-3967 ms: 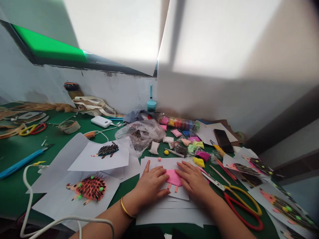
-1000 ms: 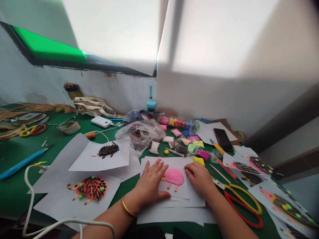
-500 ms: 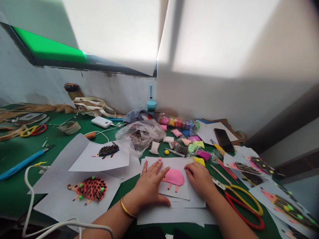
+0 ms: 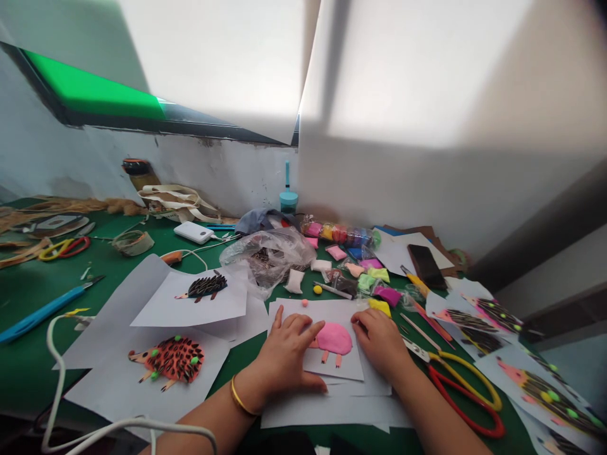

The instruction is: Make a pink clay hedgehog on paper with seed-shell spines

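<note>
A flat pink clay animal (image 4: 336, 338) with small legs lies on a white sheet of paper (image 4: 348, 371), which rests on more sheets. Over the animal's head end is my left hand (image 4: 291, 354), fingers spread and a little bent, thumb apart, with nothing gripped; it partly hides the head. At the sheet's right edge sits my right hand (image 4: 382, 344), its thumb and fingers curled together on the paper edge. A small pink clay ball (image 4: 304, 303) lies just beyond the sheet's top, near my left fingertips.
Scissors (image 4: 462, 379) lie to the right, beside finished hedgehog pictures (image 4: 545, 392). More hedgehog pictures (image 4: 175, 363) and a white cable (image 4: 59, 379) are on the left. Behind are clay packets (image 4: 379, 275), a plastic bag (image 4: 270, 253), a phone (image 4: 427, 265) and a blue-handled cutter (image 4: 47, 311).
The sheet with the pink animal has shifted slightly right and toward me. My left fingers are bent a little more; my right hand has stayed almost in place.
</note>
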`<move>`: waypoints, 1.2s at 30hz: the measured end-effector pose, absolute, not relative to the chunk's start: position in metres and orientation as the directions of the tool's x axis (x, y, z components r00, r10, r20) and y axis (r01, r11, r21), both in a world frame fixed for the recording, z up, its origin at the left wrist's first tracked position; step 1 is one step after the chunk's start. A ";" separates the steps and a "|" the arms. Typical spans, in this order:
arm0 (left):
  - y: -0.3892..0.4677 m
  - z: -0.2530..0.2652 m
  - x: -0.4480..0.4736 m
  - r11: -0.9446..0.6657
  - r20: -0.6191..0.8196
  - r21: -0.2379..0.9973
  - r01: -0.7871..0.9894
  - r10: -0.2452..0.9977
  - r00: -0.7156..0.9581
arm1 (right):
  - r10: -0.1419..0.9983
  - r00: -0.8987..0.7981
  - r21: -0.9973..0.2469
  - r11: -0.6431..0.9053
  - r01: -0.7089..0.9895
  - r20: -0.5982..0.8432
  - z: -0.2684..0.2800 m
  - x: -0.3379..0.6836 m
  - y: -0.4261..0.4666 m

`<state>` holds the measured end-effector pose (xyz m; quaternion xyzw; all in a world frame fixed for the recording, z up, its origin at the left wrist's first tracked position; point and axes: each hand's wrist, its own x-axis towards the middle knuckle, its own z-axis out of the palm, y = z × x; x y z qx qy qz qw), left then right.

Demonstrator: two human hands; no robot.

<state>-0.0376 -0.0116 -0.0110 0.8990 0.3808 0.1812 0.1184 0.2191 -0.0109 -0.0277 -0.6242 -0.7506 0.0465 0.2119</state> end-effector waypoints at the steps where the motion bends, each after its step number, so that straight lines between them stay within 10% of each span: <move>1: -0.012 -0.010 -0.037 -0.686 0.249 0.357 0.634 0.724 0.644 | 0.956 -0.131 -0.333 0.218 0.918 0.264 -0.028 0.219 -0.011; 30: 0.005 -0.004 -0.037 -0.384 0.247 0.583 0.716 0.923 0.294 | 0.972 -0.088 -0.309 0.155 0.938 0.220 -0.031 0.224 -0.006; 36: 0.021 0.016 -0.030 -0.438 0.239 0.391 0.810 0.898 0.370 | 0.966 -0.084 -0.307 0.159 0.938 0.243 -0.031 0.223 -0.006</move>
